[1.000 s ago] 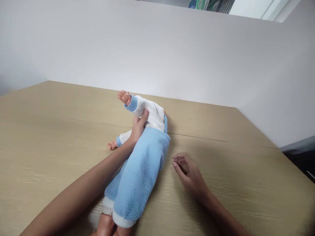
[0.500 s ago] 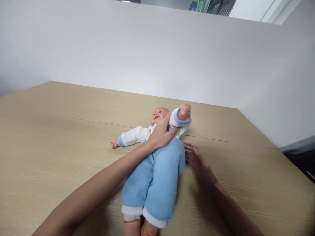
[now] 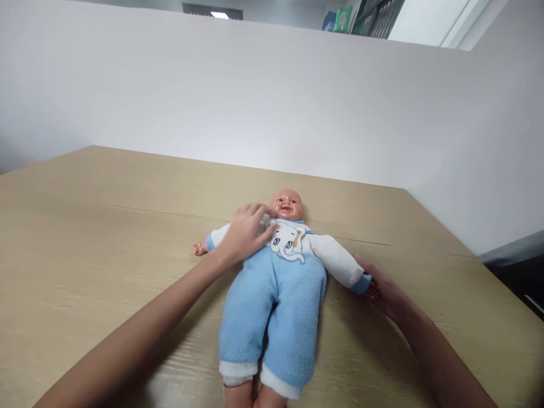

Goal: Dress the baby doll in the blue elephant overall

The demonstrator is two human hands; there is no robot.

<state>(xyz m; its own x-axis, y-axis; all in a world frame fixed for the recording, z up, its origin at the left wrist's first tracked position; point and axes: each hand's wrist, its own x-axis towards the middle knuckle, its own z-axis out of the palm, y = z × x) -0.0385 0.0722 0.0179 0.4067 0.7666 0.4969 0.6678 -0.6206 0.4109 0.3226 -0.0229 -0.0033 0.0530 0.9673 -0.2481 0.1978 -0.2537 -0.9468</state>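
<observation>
A baby doll (image 3: 276,294) in a blue and white fleecy suit with an elephant face on its chest lies on its back on the table, head away from me. Over the doll's shoulder and upper chest on the left is my left hand (image 3: 249,231), its fingers spread and a little blurred. My right hand (image 3: 385,289) is beside the doll's outstretched arm on the right, near its blue cuff and small hand. The fingers of that hand are partly hidden behind the sleeve, so their grip does not show. The doll's feet lie outside the picture.
The wood-patterned table (image 3: 106,238) has a thin seam across it. A pale wall (image 3: 212,96) rises behind its far edge, with a green packet (image 3: 342,20) visible beyond its top. Something dark (image 3: 518,277) stands past the table's right edge.
The doll has rolled from its tilted position onto its back, and its raised arm now rests out to the right. My left hand has shifted left off its middle; my right hand has moved right.
</observation>
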